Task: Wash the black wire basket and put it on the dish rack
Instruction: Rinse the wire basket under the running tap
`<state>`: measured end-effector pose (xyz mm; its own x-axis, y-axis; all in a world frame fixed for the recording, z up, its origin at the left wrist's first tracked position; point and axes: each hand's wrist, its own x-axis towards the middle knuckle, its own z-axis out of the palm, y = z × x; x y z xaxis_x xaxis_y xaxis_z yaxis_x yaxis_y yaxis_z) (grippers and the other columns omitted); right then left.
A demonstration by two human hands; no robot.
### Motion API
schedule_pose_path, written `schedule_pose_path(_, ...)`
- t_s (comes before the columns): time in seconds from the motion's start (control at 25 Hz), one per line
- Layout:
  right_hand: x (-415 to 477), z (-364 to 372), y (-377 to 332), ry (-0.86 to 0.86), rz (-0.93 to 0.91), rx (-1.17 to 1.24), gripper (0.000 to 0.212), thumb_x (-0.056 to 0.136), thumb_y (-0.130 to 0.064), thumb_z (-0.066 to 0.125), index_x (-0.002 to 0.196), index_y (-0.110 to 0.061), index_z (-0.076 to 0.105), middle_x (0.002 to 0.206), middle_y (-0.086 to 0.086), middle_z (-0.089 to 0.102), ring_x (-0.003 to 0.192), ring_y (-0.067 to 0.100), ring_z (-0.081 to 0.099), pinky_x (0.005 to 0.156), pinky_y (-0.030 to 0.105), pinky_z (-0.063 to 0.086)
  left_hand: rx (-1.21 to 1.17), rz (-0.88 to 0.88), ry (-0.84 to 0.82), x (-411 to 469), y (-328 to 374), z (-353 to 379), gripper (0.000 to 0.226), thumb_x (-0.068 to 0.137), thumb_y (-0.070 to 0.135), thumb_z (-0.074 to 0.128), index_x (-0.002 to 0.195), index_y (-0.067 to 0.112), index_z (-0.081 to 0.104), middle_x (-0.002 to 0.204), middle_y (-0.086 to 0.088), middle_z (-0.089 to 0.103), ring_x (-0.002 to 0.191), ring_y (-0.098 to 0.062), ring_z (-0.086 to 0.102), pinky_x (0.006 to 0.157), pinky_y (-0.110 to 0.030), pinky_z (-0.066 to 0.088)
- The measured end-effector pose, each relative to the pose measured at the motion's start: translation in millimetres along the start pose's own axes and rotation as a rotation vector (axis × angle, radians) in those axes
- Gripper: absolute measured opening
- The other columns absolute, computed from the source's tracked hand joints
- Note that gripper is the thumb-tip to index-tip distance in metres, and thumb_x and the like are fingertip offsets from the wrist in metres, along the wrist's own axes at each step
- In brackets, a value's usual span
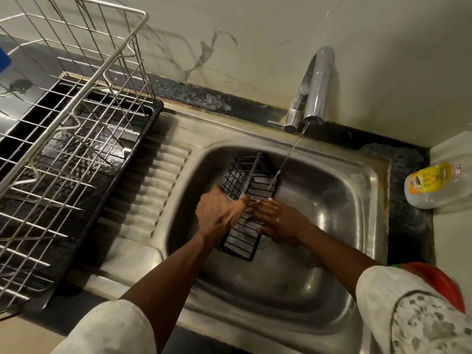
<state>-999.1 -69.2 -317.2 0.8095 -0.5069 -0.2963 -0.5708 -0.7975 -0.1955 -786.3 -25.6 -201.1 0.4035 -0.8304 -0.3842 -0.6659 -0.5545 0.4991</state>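
One silver wire dish rack (76, 103), a grid of thin rods, fills the upper left of the frame on one glossy black tray (150, 123). Right of it is one ribbed steel drainboard (143, 190). At centre, you hold one black wire basket (240, 175), rectangular and open-meshed, tilted inside the single stainless steel sink (332, 200). Your left hand (219, 213) curls round its upper rim. Your right hand (278, 221), wet, clasps its right edge, fingers laid over the wires. One curved chrome tap (316, 83) drops one thin water stream (288, 154) onto the basket's far end. At far right lies one clear plastic bottle with a yellow label (434, 185).
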Motion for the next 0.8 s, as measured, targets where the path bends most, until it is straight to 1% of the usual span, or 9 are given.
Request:
schedule_pose_path(0.12, 13.3, -19.8, 18.8, -0.006, 0.248, -0.056, 0.074, 0.100, -0.066, 0.015, 0.161, -0.023, 0.011, 0.167, 0.001, 0.008, 0.155, 0.016, 0.003, 0.125, 0.037, -0.003, 0.004, -0.016, 0.010, 1.6, -0.7, 2.7, 0.084, 0.070, 0.082, 0.052, 0.116, 0.011, 0.058, 0.091, -0.001, 0.057, 0.082, -0.020, 0.055, 0.074, -0.033, 0.046)
schedule_pose_path(0.2, 20.7, -25.6, 22.2, -0.009, 0.381, -0.060, 0.075, 0.101, -0.063, 0.013, 0.160, -0.017, 0.007, 0.168, 0.003, 0.004, 0.155, 0.016, -0.003, 0.125, 0.037, -0.007, 0.009, -0.019, 0.010, 1.7, -1.8, 4.3, 0.078, 0.075, 0.078, 0.056, 0.113, 0.011, 0.059, 0.088, -0.001, 0.056, 0.079, -0.018, 0.055, 0.074, -0.033, 0.047)
schedule_pose_path(0.24, 20.8, -23.8, 16.0, 0.001, 0.386, -0.043, 0.076, 0.102, -0.062, 0.014, 0.160, -0.014, 0.007, 0.168, 0.006, 0.003, 0.155, 0.017, -0.004, 0.125, 0.037, -0.008, 0.010, -0.020, 0.009, 1.5, -2.2, 4.7, 0.075, 0.076, 0.077, 0.057, 0.111, 0.011, 0.059, 0.088, -0.001, 0.057, 0.079, -0.018, 0.055, 0.073, -0.033, 0.048)
schedule_pose_path(0.32, 12.9, -11.5, -1.5, 0.022, 0.271, -0.006, 0.075, 0.103, -0.059, 0.018, 0.160, -0.011, 0.010, 0.166, 0.012, 0.007, 0.155, 0.022, -0.001, 0.125, 0.039, -0.005, 0.008, -0.024, 0.007, 1.4, -1.7, 3.8, 0.067, 0.076, 0.074, 0.057, 0.106, 0.014, 0.056, 0.091, -0.002, 0.059, 0.081, -0.020, 0.057, 0.076, -0.035, 0.051)
schedule_pose_path(0.44, 2.8, -0.4, -6.7, 0.065, 0.080, -0.020, 0.072, 0.104, -0.060, 0.019, 0.155, -0.010, 0.032, 0.160, 0.013, 0.032, 0.151, 0.025, 0.024, 0.122, 0.048, 0.025, -0.002, -0.008, -0.010, 0.0, -1.7, 2.3, 0.064, 0.075, 0.074, 0.055, 0.103, 0.016, 0.053, 0.089, -0.002, 0.060, 0.080, -0.019, 0.058, 0.079, -0.038, 0.055)
schedule_pose_path(0.48, 4.4, -4.4, -1.2, 0.082, 0.068, -0.035, 0.072, 0.103, -0.061, 0.019, 0.153, -0.012, 0.036, 0.158, 0.012, 0.037, 0.149, 0.024, 0.029, 0.121, 0.048, 0.028, -0.018, -0.007, -0.007, -0.5, -3.2, 1.7, 0.067, 0.075, 0.073, 0.054, 0.107, 0.015, 0.055, 0.090, -0.001, 0.060, 0.081, -0.019, 0.059, 0.080, -0.040, 0.055)
schedule_pose_path(0.56, 9.1, -13.8, 7.0, 0.104, 0.085, -0.091, 0.072, 0.102, -0.064, 0.023, 0.155, -0.016, 0.033, 0.160, 0.008, 0.032, 0.151, 0.022, 0.026, 0.124, 0.044, 0.018, -0.055, -0.001, 0.010, -1.8, -8.6, 0.1, 0.072, 0.075, 0.070, 0.056, 0.120, 0.013, 0.055, 0.096, -0.002, 0.060, 0.087, -0.021, 0.059, 0.084, -0.040, 0.054)
schedule_pose_path(0.64, 12.6, -21.5, 9.7, 0.116, 0.172, -0.118, 0.077, 0.101, -0.066, 0.022, 0.159, -0.016, 0.019, 0.165, 0.006, 0.016, 0.154, 0.018, 0.011, 0.126, 0.042, 0.006, -0.094, 0.035, 0.026, -5.4, -13.8, -2.1, 0.070, 0.080, 0.064, 0.060, 0.127, 0.013, 0.054, 0.101, 0.001, 0.056, 0.091, -0.019, 0.056, 0.085, -0.036, 0.050)
schedule_pose_path(0.8, 13.8, -37.8, 16.3, 0.238, 0.324, -0.137, 0.075, 0.102, -0.059, 0.029, 0.159, -0.013, 0.018, 0.166, 0.006, 0.015, 0.154, 0.016, 0.009, 0.126, 0.041, 0.003, -0.155, 0.093, 0.048, -14.2, -22.4, 1.4, 0.071, 0.078, 0.062, 0.060, 0.131, 0.015, 0.052, 0.115, -0.006, 0.061, 0.104, -0.021, 0.055, 0.095, -0.041, 0.048)
